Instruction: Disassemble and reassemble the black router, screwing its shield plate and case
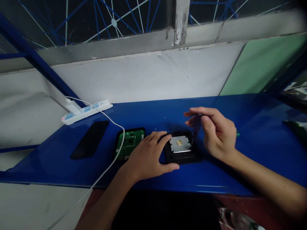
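Note:
My left hand (150, 158) lies with fingers spread on the left side of a black casing (183, 157), its thumb by the near edge. Inside the casing is a silver metal plate (180, 148) with a small yellowish square (179, 142) on it. My right hand (216, 132) is closed around a dark, thin screwdriver (196, 124), held nearly upright, its tip near the plate's right edge. Just left of my left hand, a second black casing holds a green circuit board (127, 143), partly covered by my hand and a cable.
A black phone (90, 139) lies on the blue table (153, 111) at the left. Behind it is a white power strip (87, 111) with a plug. A white cable (107, 169) crosses the front left. Small bits lie behind the casing.

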`<action>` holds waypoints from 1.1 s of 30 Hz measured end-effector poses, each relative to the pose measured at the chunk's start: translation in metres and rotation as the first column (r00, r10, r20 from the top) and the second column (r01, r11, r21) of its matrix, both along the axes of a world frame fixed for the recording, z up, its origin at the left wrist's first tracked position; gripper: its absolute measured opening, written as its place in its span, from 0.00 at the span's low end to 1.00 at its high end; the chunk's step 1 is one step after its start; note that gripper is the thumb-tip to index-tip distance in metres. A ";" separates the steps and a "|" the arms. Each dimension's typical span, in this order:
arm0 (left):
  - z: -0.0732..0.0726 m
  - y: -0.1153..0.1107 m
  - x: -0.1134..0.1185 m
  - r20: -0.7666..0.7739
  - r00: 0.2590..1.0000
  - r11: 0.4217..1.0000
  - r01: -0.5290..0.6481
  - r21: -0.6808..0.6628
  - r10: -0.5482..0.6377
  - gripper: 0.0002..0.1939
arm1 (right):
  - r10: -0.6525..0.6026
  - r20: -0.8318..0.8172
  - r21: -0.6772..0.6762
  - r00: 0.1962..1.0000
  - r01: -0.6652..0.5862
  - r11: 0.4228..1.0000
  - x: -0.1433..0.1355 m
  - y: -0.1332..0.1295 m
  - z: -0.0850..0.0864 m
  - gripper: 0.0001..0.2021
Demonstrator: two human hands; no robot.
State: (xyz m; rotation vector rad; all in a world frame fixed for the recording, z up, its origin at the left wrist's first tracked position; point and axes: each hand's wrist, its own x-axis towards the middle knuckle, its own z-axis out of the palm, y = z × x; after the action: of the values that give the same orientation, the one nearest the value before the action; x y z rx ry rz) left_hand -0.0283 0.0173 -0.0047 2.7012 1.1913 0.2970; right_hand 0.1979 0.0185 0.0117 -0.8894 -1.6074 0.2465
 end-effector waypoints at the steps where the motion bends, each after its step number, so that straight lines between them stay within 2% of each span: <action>1: 0.000 0.000 0.000 -0.007 1.000 1.000 -0.004 -0.001 0.004 0.45 | 0.019 -0.005 -0.003 1.000 -0.019 1.000 0.000 0.000 0.000 0.14; 4: 0.001 0.000 0.000 -0.004 1.000 1.000 -0.005 -0.007 0.005 0.44 | -0.018 0.057 0.028 0.998 0.017 0.999 0.001 0.002 0.000 0.10; 7: 0.002 0.000 0.000 0.008 1.000 1.000 0.003 -0.008 -0.003 0.44 | -0.075 0.104 0.039 0.992 0.071 0.997 0.001 0.003 0.000 0.12; 11: 0.002 0.000 0.000 0.012 1.000 1.000 0.011 -0.003 -0.011 0.43 | -0.059 0.038 0.019 0.998 0.058 0.998 -0.001 0.002 0.000 0.14; 22: 0.004 0.000 -0.002 0.055 0.998 0.999 0.037 -0.028 -0.036 0.44 | -0.067 -0.207 0.040 0.976 0.077 0.996 0.000 0.014 -0.005 0.09; 28: 0.008 0.002 -0.002 0.024 0.997 0.997 0.067 -0.036 -0.066 0.46 | -0.085 -0.223 -0.037 0.971 0.079 0.996 0.001 0.021 -0.010 0.09; 33: 0.018 0.003 0.006 -0.037 0.999 0.999 0.038 0.006 -0.037 0.46 | -0.082 -0.184 -0.098 0.980 0.065 0.993 0.003 0.023 -0.014 0.09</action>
State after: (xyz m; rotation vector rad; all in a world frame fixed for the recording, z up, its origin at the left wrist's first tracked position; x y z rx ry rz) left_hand -0.0221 0.0205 0.0134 2.7429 1.1499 0.2470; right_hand 0.2004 0.0420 -0.0019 -0.9647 -1.3953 0.3442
